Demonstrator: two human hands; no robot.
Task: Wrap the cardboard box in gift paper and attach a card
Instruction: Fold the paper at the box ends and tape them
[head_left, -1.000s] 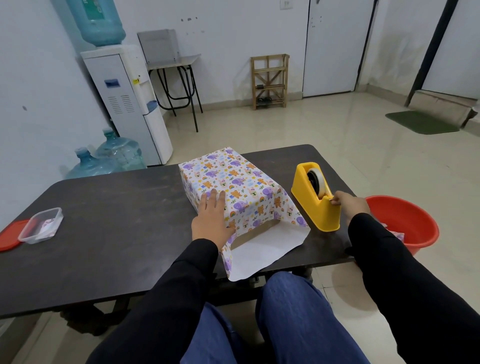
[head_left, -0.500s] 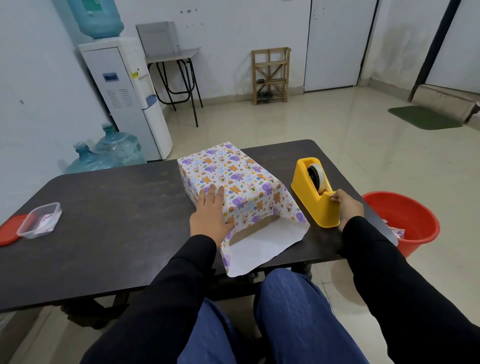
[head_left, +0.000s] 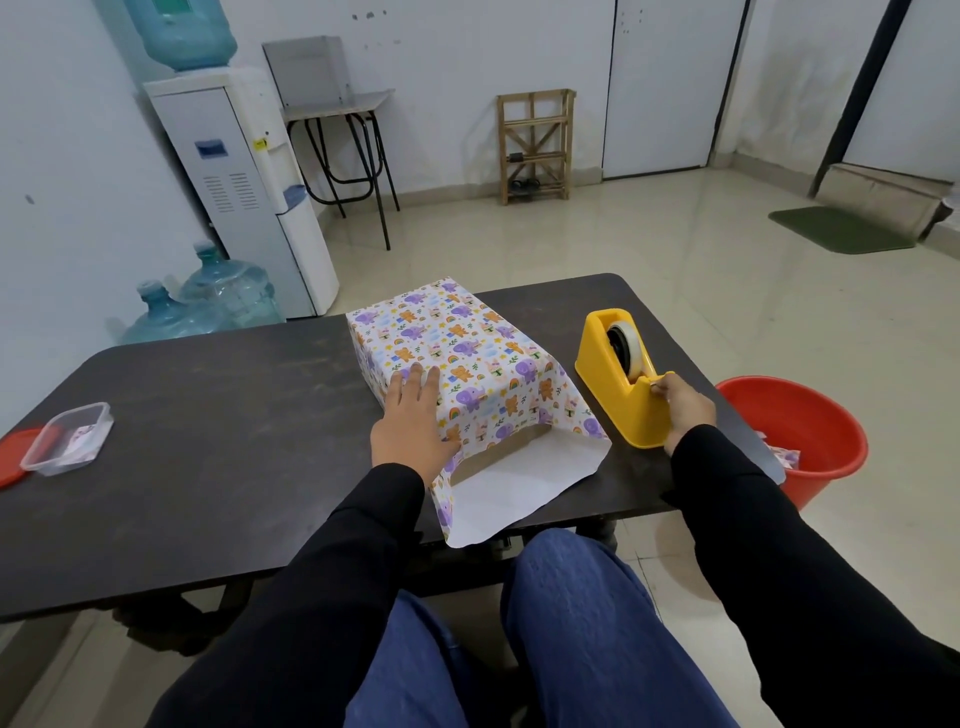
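On the dark matte surface (head_left: 208, 441) before us lies the rectangular cardboard box (head_left: 498, 449), sleeved in white gift paper (head_left: 457, 343) printed with purple elephants and orange bears. Its near end is open, and a white paper flap reaches past the surface's edge. Our left hand (head_left: 410, 423) rests flat on the box's near-left top edge, fingers (head_left: 415, 379) straight and together on the paper. Our right hand (head_left: 685, 410) is apart from the box, its fingers (head_left: 657, 387) curled on the near tip of the yellow plastic tape dispenser (head_left: 618, 395).
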